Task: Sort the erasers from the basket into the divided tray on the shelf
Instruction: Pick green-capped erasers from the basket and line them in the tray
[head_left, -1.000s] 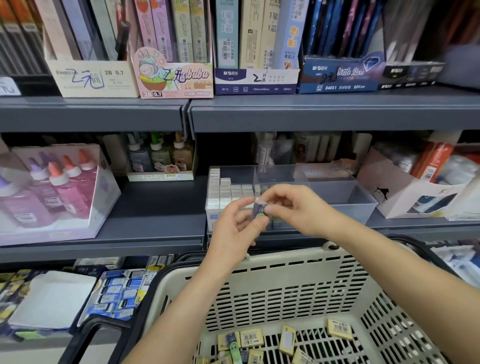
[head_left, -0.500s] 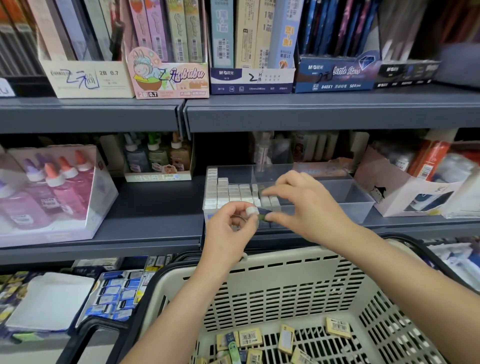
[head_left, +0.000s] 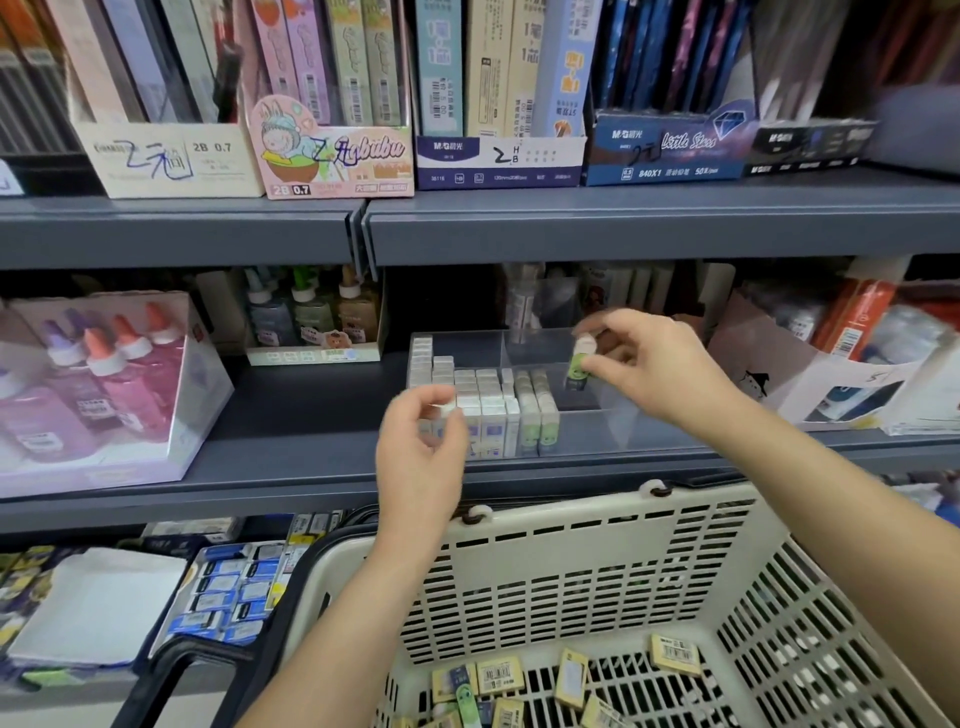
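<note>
A clear divided tray (head_left: 615, 434) stands on the middle shelf. Its left compartment holds rows of upright white erasers (head_left: 480, 402), and two rows of green-sleeved ones (head_left: 537, 410) stand beside them. My right hand (head_left: 657, 371) pinches a green-sleeved eraser (head_left: 578, 366) upright over the tray's middle compartment. My left hand (head_left: 418, 452) hovers at the tray's front left corner, fingers curled round a small white eraser (head_left: 447, 411). Below, the cream plastic basket (head_left: 597, 551) holds several loose erasers (head_left: 500, 674) on its floor.
A pink display box of glue bottles (head_left: 104, 395) stands on the shelf to the left, and a white cardboard box (head_left: 831, 387) to the right. The upper shelf edge (head_left: 623, 228) overhangs the tray. Boxed erasers (head_left: 228, 597) fill the lower shelf.
My hands have parted. The right one carried the green-sleeved eraser up and right over the tray, while the left one stayed near the tray's front left with the white eraser.
</note>
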